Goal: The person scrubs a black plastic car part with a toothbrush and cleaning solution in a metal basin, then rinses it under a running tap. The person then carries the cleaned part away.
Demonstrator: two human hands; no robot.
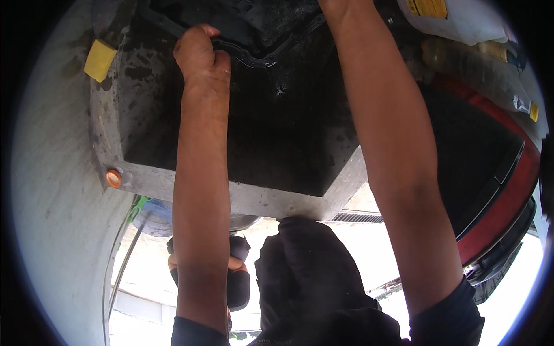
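At the top of the head view a wet, glossy black mat or tray [248, 29] with a raised rim tilts in a dark concrete basin [340, 167]. One rounded corner of it faces me, and its far part is cut off. My left hand [199, 55] is closed at its near left edge, with the fingertips partly hidden. My right hand [339, 7] reaches to the top edge by the black piece's right side. Its fingers lie outside the picture, so their grip does not show.
A yellow sponge [100, 60] rests at the basin's left rim, and an orange-edged ring [113, 179] on the near left corner. Clear plastic bottles [476, 69] lie at far right, above a red car [502, 213]. A pale wall [57, 173] borders the left; a bluish tub [154, 218] stands below.
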